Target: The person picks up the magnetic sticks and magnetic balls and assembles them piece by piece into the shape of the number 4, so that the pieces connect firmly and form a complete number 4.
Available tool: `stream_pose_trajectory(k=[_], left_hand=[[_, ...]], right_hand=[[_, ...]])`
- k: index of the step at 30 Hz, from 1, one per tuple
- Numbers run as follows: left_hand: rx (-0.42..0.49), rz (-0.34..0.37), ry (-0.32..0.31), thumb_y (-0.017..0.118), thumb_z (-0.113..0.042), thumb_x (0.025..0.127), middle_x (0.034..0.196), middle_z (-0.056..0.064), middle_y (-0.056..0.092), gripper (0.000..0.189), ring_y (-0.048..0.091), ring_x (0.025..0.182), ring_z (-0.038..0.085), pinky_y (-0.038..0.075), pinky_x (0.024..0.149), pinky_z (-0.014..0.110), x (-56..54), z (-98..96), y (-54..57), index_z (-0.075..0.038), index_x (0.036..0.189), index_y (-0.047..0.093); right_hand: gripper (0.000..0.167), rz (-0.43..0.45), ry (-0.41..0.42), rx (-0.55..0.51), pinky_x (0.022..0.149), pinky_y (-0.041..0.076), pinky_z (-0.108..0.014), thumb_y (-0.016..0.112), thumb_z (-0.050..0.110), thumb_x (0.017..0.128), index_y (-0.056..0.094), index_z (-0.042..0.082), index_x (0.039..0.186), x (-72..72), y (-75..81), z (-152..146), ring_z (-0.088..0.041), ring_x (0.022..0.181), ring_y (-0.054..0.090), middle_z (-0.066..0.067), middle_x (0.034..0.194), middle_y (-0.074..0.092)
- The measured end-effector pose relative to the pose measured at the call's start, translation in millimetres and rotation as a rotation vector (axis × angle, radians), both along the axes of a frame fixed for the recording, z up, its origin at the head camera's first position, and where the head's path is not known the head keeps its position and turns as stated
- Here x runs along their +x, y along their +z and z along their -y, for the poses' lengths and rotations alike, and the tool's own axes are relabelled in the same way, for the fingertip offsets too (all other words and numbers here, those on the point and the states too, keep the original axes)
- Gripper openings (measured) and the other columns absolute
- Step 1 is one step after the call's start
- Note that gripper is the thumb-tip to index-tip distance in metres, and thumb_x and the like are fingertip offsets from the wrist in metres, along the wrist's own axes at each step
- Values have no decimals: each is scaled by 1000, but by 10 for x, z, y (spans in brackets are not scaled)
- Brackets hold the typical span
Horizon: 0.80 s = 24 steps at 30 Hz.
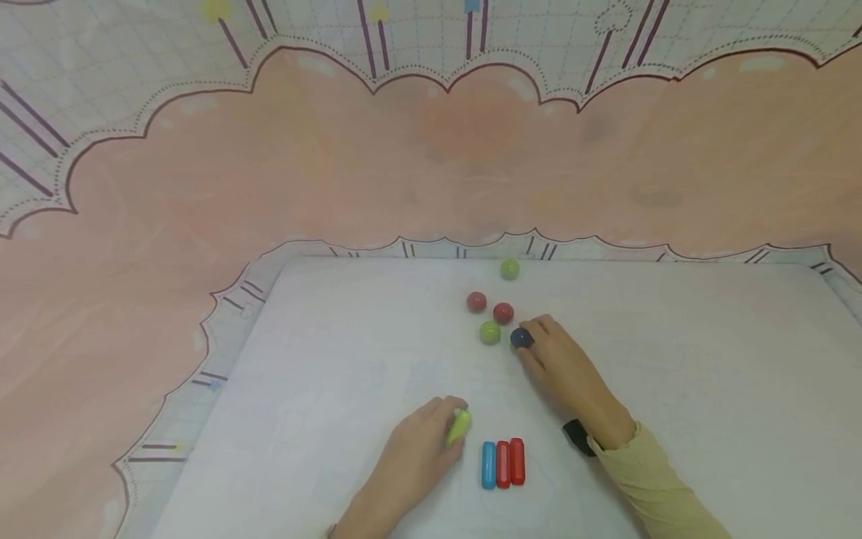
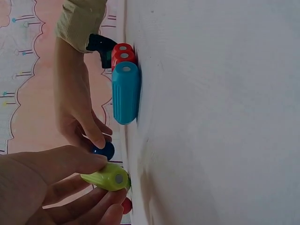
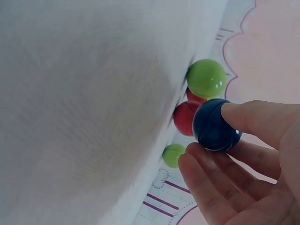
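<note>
Between thumb and fingers, my left hand (image 1: 419, 449) pinches a yellow-green magnetic rod (image 2: 110, 178), whose end shows a small grey disc. It is left of a row of rods: one blue rod (image 1: 488, 465) and two red rods, the nearer to the blue being a red rod (image 1: 503, 464). Farther out, my right hand (image 1: 564, 364) grips a dark blue ball (image 3: 213, 125) by thumb and fingertips. Close to that ball are a green ball (image 1: 489, 332), a red ball (image 1: 503, 313) and another red ball (image 1: 476, 302). A second green ball (image 1: 509, 269) lies near the far edge.
The white tabletop (image 1: 323, 359) carries everything. A patterned cloth (image 1: 471, 165) in peach with a scalloped border surrounds its far and left sides. A black band (image 1: 579, 438) sits at the right wrist, beside a yellow-green sleeve (image 1: 653, 479).
</note>
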<state>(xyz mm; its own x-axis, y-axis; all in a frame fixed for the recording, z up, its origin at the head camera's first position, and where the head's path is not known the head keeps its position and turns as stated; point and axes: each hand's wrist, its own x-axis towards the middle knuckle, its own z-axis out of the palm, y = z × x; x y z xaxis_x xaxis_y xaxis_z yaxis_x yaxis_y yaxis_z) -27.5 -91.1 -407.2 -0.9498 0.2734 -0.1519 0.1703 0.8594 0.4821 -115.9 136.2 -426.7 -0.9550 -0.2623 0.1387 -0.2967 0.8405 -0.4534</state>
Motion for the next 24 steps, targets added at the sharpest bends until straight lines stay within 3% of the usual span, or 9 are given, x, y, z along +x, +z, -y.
stream_pose_trajectory(k=[10, 17, 24], left_hand=[[-6, -73, -24, 77, -19, 86, 108, 0, 68, 43, 64, 95, 12, 57, 88, 33, -106, -15, 49, -17, 126, 61], [0, -147, -37, 76, -19, 87, 107, 0, 68, 42, 63, 93, 12, 57, 87, 32, -199, -25, 42, -17, 127, 61], [10, -169, -25, 76, -22, 89, 109, -1, 68, 41, 63, 97, 13, 57, 90, 31, -282, -64, 25, -18, 126, 61]], right_hand=[[39, -49, 16, 2, 97, 53, -43, 72, 15, 92, 61, -3, 125, 73, 45, -24, -26, 107, 59, -13, 116, 59], [39, -95, 24, -3, 94, 55, -41, 76, 13, 87, 63, -3, 121, 111, 48, -37, -26, 103, 62, -14, 113, 60], [39, -121, 29, -15, 93, 55, -41, 78, 12, 86, 64, -2, 119, 155, 47, -47, -25, 102, 62, -13, 112, 61]])
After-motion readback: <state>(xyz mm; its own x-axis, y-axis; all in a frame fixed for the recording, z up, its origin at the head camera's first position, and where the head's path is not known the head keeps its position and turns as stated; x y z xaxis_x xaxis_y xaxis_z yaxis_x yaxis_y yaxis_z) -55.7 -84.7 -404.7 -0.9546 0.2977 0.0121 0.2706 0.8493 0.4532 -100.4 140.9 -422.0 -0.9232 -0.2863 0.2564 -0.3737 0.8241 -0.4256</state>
